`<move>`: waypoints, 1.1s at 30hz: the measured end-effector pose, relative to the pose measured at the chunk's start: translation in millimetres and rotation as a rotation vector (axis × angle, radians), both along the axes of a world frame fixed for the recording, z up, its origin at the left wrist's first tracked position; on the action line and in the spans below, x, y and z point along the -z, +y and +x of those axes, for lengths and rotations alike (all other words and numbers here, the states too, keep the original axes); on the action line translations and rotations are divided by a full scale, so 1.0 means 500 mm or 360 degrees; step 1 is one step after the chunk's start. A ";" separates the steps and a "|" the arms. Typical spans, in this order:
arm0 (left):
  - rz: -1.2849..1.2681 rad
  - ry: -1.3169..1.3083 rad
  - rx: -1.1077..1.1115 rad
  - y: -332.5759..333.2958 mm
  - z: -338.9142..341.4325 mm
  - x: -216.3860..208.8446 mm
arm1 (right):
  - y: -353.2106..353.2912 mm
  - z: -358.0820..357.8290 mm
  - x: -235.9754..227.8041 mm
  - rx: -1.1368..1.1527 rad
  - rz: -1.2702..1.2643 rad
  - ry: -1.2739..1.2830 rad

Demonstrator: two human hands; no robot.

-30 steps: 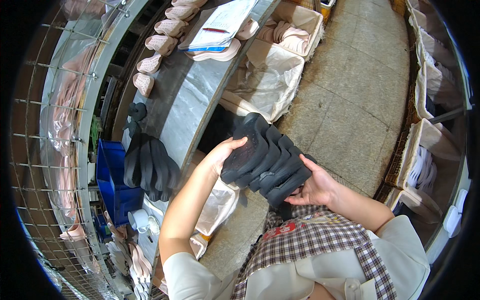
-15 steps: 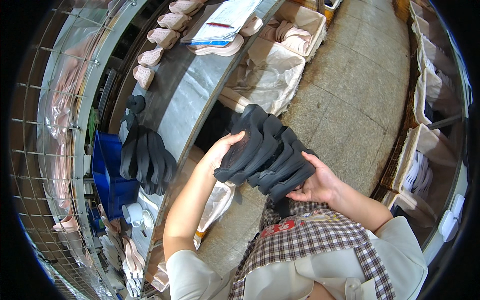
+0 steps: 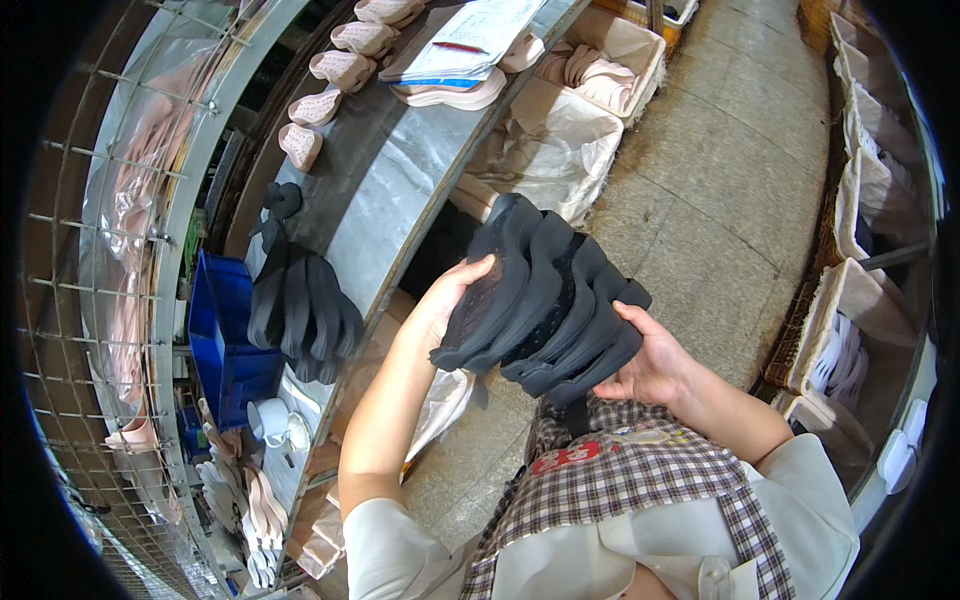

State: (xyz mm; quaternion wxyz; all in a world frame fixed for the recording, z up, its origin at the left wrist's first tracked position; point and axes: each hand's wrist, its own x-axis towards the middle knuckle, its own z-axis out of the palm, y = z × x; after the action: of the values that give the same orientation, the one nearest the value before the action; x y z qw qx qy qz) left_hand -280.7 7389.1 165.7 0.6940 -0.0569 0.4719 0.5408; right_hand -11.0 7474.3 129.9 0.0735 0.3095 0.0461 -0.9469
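Note:
Between my two hands, in front of my body, is a stack of black shoe soles (image 3: pixel 545 300) standing side by side on edge. My left hand (image 3: pixel 447 298) grips the left end, its thumb on the dotted face of the outermost sole. At the right end my right hand (image 3: pixel 655 362) is closed round the last soles, thumb on top and fingers underneath. Another bunch of black soles (image 3: pixel 305 312) lies on the grey workbench (image 3: pixel 385 165) to the left, with a small black piece (image 3: pixel 283 200) beyond it.
Pale pink clogs (image 3: pixel 341 70) line the bench's far side near papers with a red pen (image 3: pixel 460 47). A blue bin (image 3: pixel 225 345) and white mug (image 3: pixel 268 420) are at left. Cloth-lined baskets (image 3: pixel 555 150) stand beyond the bench; more baskets (image 3: pixel 835 325) line the right.
The held soles sit closer together and more evenly lined up, with both hands still on the ends. The whole view has shifted slightly.

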 end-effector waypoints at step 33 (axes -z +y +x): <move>0.0799 0.0962 -0.0304 -0.047 -0.009 0.023 | 0.084 -0.020 -0.049 0.0079 0.2573 0.0190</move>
State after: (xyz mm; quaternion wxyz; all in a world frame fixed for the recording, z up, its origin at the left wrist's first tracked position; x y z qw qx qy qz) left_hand -285.2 7365.4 154.4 0.4628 0.2325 0.5006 0.6937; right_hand -21.2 7516.5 154.3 -0.1964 0.2168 0.7130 -0.6372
